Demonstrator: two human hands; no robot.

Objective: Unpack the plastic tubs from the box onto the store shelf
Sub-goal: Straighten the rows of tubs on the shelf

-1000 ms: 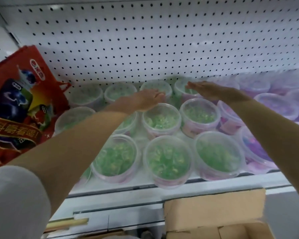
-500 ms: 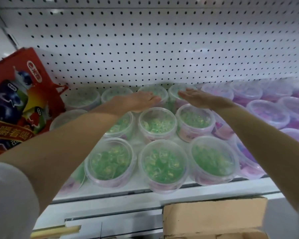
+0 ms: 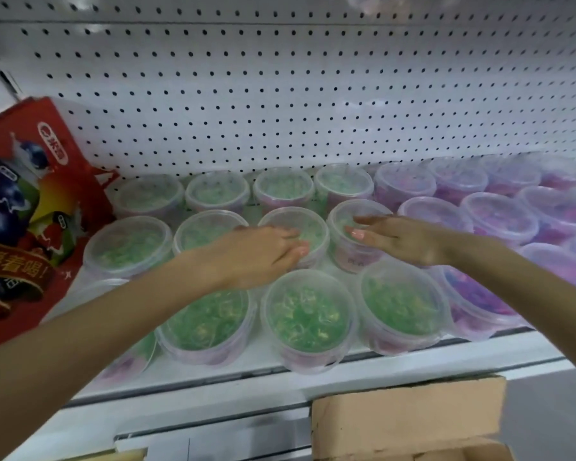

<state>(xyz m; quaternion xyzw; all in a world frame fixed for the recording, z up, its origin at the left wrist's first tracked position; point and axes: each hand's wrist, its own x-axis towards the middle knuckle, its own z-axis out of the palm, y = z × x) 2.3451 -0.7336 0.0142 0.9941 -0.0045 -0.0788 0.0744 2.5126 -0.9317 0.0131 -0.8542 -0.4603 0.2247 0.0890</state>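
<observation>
A: While green tubs [image 3: 308, 314] crowd the shelf [image 3: 213, 389] mid-frame, hands?
B: Left hand [image 3: 263, 256] flat, fingers straight, on a middle-row tub [image 3: 290, 217]; right hand [image 3: 401, 241] likewise flat on the neighbouring tub [image 3: 359, 209]. Purple tubs [image 3: 499, 216] at right, red carton [image 3: 24, 211] at left, cardboard box [image 3: 406, 417] lower right.

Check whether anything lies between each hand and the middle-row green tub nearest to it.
Nothing visible does. The left hand already rests on the lid of the third green tub in the middle row, counting from the left. The right hand touches the fourth green tub beside it.
</observation>
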